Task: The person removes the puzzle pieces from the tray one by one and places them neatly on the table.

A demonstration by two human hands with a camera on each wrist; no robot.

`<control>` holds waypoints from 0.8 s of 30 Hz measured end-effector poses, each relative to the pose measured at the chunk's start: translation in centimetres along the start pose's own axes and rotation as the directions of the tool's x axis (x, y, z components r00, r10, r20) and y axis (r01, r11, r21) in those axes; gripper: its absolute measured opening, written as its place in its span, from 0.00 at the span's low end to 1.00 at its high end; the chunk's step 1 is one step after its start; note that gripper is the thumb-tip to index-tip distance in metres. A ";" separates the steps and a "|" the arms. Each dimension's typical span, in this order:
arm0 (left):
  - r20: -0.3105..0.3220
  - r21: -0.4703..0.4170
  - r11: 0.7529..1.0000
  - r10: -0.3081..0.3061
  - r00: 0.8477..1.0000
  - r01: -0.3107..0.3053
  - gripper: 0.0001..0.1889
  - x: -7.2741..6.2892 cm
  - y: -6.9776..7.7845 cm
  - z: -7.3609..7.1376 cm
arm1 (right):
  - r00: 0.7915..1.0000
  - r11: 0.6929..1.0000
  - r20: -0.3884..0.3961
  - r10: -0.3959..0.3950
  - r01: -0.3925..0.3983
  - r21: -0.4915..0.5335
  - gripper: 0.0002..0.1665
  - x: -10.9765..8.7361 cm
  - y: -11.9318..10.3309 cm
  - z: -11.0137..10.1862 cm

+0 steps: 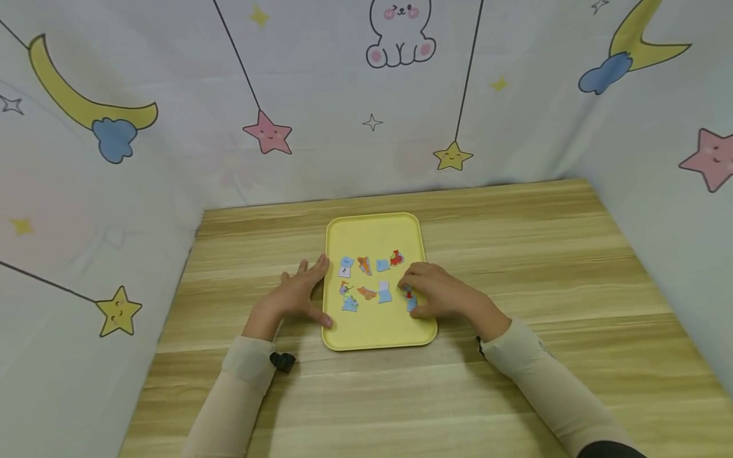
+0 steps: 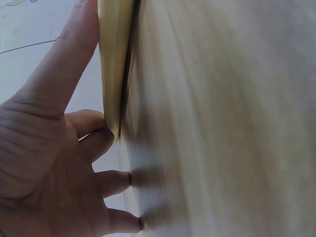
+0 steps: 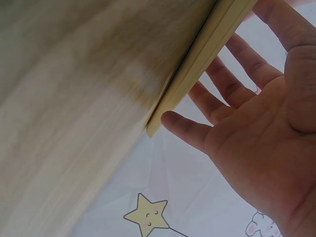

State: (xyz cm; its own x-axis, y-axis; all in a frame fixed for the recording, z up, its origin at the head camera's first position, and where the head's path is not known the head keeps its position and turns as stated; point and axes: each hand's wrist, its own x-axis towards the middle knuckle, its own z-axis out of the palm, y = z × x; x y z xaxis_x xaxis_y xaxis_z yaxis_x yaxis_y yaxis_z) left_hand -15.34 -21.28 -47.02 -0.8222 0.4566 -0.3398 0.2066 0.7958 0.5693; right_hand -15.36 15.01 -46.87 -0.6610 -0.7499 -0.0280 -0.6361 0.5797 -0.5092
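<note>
A yellow tray holds several small, flat, colourful pieces that look like puzzle pieces or stickers. My left hand is at the tray's left side with its fingers spread; the thumb touches the rim. In the left wrist view, the fingers reach along the tray's side. Over the tray's right side, my right hand has its thumb and fingers apart around a red-and-blue piece, which it partly hides. The right wrist view shows the fingers of that hand fairly straight over the rim; the thumb is out of view.
Among the other pieces are a red one, an orange one, another orange one and a blue-and-white one. The tray stands on a wooden table. A printed white cloth hangs behind and at both sides.
</note>
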 end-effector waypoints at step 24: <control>-0.002 -0.003 1.000 -0.005 1.000 0.005 0.78 0.0 0.2 0.0 | 0.996 0.999 -0.088 -0.019 0.017 -0.028 0.32 -0.3 0.8 -0.4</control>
State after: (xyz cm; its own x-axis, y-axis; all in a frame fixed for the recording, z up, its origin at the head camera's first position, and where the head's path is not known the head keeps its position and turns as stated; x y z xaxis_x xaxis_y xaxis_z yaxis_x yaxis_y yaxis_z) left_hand -15.35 -21.12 -46.88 -0.8245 0.4518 -0.3407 0.2009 0.7965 0.5702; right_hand -15.82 15.88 -46.93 -0.6810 -0.7300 0.0577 -0.6581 0.5756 -0.4854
